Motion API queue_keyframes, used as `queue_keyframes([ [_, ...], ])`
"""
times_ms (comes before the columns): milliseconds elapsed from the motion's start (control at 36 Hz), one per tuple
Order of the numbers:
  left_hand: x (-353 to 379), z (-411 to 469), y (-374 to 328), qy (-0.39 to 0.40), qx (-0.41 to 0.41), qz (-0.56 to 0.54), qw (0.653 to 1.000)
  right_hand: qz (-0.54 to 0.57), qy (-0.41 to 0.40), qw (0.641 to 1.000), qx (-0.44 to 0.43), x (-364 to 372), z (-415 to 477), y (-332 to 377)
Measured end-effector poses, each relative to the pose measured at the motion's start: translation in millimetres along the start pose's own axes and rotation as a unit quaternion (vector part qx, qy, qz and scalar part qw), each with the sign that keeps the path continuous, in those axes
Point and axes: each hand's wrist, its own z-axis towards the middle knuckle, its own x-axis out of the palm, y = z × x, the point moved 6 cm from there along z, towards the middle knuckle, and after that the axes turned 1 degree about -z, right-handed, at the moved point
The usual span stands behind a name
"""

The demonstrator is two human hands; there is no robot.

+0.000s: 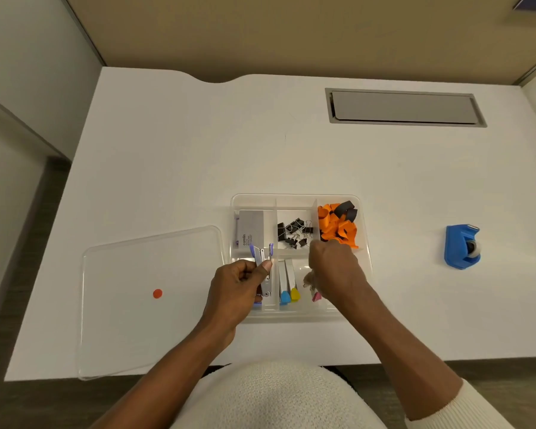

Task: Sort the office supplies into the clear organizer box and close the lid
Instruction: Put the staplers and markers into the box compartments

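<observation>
The clear organizer box [297, 198] stands open on the white desk. Its back left cell holds a grey staples box [250, 226], the back middle cell black binder clips [294, 233], the right cell orange and black clips [338, 226]. My left hand [239, 289] grips a silver and purple stapler [265, 267] over the front left cell. My right hand [334, 270] is closed over the front right cell; a pink piece [316, 296] shows under it, and whether the hand holds it is unclear. Two highlighters with blue and yellow caps [288, 286] lie in the front middle cell.
The clear lid [136, 305] with a red dot lies flat to the left of the box, overhanging the desk's front edge. A blue tape dispenser [461, 246] stands far right. A grey cable hatch [404, 107] is set in the desk at the back.
</observation>
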Motion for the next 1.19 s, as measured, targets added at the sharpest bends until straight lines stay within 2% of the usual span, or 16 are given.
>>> queue_keyframes([
  [222,-1.9,7.7,4.3,0.0,0.002,0.025,1.0,0.001,0.022,0.999,-0.043,12.7,18.1,21.3],
  [361,-4.7,12.9,9.3,0.004,0.004,0.03,1.0,0.02,0.038,0.999,-0.011,24.2,13.3,16.6],
  [444,-3.2,15.9,11.0,0.009,0.004,0.031,0.999,0.034,0.015,0.999,0.016,28.8,8.8,11.1],
  [722,2.3,20.3,14.3,0.012,0.015,0.036,0.999,-0.02,0.01,1.0,0.017,47.4,-13.3,21.9],
  [1028,3.2,21.5,20.3,0.011,0.019,0.045,0.999,0.007,0.02,0.998,0.055,48.5,0.2,20.0],
  [1194,4.7,20.0,18.4,0.014,0.023,0.046,0.999,0.013,-0.003,0.997,0.072,49.8,-2.6,20.2],
])
